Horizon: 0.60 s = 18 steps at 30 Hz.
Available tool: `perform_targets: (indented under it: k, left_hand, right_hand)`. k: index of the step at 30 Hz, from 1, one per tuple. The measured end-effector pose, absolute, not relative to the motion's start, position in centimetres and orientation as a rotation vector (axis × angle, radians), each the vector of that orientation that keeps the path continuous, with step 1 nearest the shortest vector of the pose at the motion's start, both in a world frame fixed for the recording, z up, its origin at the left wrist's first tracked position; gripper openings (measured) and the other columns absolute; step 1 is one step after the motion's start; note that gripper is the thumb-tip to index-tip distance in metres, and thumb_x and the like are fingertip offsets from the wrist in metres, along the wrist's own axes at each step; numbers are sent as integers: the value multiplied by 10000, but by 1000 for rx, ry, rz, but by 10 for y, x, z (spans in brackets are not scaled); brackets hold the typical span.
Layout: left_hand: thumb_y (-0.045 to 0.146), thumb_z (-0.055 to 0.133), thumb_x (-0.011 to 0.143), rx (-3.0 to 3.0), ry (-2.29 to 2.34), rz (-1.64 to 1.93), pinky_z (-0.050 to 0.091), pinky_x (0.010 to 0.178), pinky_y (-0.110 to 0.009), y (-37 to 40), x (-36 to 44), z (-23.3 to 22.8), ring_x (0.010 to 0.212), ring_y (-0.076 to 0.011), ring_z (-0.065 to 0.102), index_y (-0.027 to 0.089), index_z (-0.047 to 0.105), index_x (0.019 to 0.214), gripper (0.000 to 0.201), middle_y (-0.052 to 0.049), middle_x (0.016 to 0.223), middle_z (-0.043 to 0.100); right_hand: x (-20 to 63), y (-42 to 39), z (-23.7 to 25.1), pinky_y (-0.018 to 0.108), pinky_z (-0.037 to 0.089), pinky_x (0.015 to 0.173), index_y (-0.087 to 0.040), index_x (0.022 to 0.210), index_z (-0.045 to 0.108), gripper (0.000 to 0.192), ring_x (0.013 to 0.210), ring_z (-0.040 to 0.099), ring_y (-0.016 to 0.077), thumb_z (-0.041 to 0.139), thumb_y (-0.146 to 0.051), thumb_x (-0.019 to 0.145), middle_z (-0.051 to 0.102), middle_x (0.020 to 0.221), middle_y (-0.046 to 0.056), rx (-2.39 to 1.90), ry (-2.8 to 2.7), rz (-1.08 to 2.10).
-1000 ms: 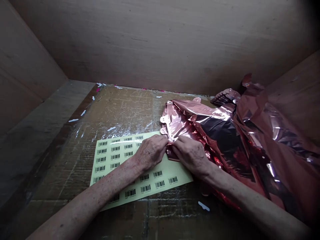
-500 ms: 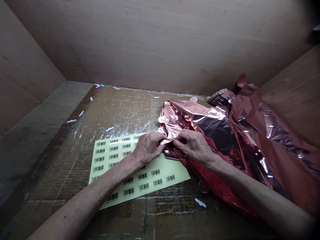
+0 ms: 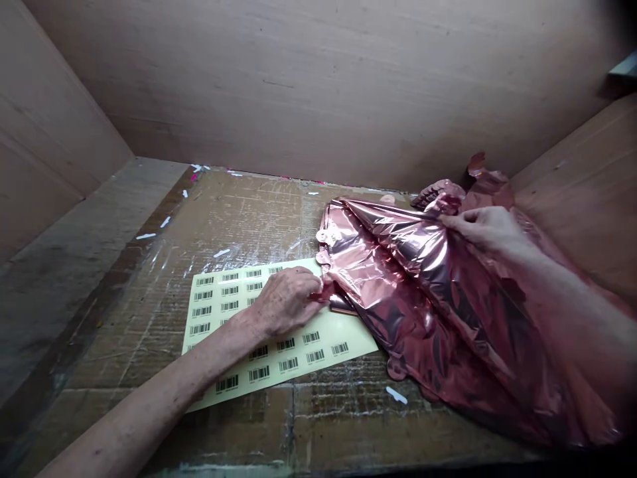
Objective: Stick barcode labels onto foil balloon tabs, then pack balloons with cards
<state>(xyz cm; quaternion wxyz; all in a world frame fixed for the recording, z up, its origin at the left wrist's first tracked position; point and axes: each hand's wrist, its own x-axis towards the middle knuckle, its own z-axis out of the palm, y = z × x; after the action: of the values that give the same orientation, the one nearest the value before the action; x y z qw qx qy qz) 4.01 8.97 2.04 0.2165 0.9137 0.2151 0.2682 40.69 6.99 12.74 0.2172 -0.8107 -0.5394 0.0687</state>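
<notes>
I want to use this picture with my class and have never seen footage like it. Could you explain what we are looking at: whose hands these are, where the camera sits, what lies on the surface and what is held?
There is no machine here. A person works with two bare hands, and the one camera sits on that person's head, looking forward and down, so the arms come in from the bottom edge.

The surface is a cardboard sheet covered in clear tape, inside a wooden bay with walls at the back and both sides. On it lies a pale yellow label sheet printed with small barcodes, and a heap of shiny pink foil.

The left hand rests on the label sheet and pinches the near edge of the foil. The right hand grips the foil farther back and lifts it. A few white scraps lie about.
</notes>
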Motion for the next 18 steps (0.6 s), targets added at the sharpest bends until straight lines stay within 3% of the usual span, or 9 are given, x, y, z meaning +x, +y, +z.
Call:
perform_targets:
  k: [2,4,5,8,10,14,18]
  left_hand:
    - [226,584,916,2515,689,758,602,778,-383,87,31,24,867,-209,697,133,693,987,160,-86,941,738]
    - [237,554,929,2540,727,767,584,890,-432,83,22,23,1057,-247,671,129,649,1141,256,-123,1138,707]
    - [244,541,938,2568,722,748,552,968,-460,81,19,20,1166,-264,628,132,614,1211,305,-133,1235,672]
    - [299,535,964,2632,744,665,431,1121,-513,76,14,5,1354,-292,487,126,517,1334,409,-159,1403,564]
    - [319,525,978,2643,783,644,393,1151,-515,73,14,-5,1392,-293,442,115,484,1363,437,-171,1446,521]
    - [308,501,994,2640,798,644,368,1172,-503,71,15,-13,1420,-283,406,107,470,1378,435,-176,1480,484]
    - [292,511,988,2657,777,679,342,1190,-500,73,15,-13,1409,-282,422,87,500,1344,411,-190,1471,491]
  right_hand:
    - [386,64,129,459,426,780,-191,835,652,159,923,569,309,636,-346,867,616,840,110,-2274,-1551,-143]
    - [345,47,123,469,435,874,-201,1095,656,216,1104,529,320,578,-304,922,612,1161,155,-2072,-1766,-447]
    - [321,35,116,442,464,846,-186,1149,648,257,1083,553,303,556,-314,947,611,1185,150,-1886,-1932,-510]
    - [264,-5,83,306,512,691,-175,1013,683,216,800,621,174,496,-283,1004,660,975,74,-1539,-2357,22]
    - [246,-29,57,274,515,669,-187,961,692,219,758,624,151,490,-256,1010,654,932,56,-1543,-2413,259]
    - [243,-59,17,269,525,754,-183,1040,671,175,864,637,171,501,-175,998,653,978,75,-1572,-2267,217]
    - [246,-65,8,296,518,821,-154,1026,640,175,920,631,199,483,-92,980,657,962,95,-1493,-2264,50]
